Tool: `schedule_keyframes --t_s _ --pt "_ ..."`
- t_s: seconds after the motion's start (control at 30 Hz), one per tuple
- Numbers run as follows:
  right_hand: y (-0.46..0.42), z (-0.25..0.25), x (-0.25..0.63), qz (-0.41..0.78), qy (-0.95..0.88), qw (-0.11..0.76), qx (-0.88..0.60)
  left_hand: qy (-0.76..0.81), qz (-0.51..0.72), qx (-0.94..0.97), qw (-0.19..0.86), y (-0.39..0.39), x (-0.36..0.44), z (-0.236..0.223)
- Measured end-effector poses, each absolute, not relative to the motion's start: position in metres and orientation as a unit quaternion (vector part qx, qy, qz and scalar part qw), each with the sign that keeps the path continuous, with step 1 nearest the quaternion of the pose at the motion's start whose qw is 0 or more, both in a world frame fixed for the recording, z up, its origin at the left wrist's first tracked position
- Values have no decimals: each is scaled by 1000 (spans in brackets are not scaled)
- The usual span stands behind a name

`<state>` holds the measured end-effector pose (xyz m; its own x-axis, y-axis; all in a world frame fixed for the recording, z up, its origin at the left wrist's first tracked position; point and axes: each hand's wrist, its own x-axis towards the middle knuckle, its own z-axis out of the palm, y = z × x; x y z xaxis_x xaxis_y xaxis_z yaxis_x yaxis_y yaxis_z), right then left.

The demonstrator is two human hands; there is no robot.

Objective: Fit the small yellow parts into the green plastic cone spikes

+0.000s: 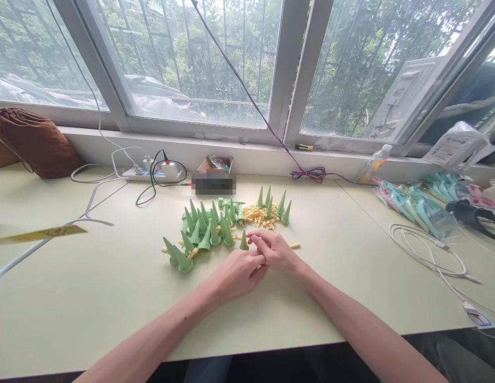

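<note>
Both hands rest together on the pale green table (91,298), just in front of a pile of green plastic cones (203,229). My left hand (241,271) lies palm down with its fingers curled under, touching my right hand (273,249). The right hand's fingers are bent and pinched near a single upright green cone (243,241). What the fingers hold, if anything, is hidden. A heap of small yellow pieces (258,214) lies behind the hands, with more upright cones (276,205) around it. One yellow piece (295,245) lies to the right of my right hand.
A power strip (151,171) with cables and a small cardboard box (215,167) sit by the window sill. A brown bag (32,141) is at far left. Teal and pink packaged items (418,205), a white cable (430,250) and a bottle (372,164) are at right.
</note>
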<state>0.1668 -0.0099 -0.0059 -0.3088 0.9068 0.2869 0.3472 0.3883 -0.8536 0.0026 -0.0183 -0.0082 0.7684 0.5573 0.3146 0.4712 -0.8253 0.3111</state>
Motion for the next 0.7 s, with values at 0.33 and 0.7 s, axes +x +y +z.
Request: schedule_keyframes --t_s 0.33,0.7 --pt "-10 -8 166 369 -721 416 -414 329 228 909 116 -15 3 -8" --pt "-3 -13 170 290 -671 496 -467 396 220 886 102 -16 4 -4"
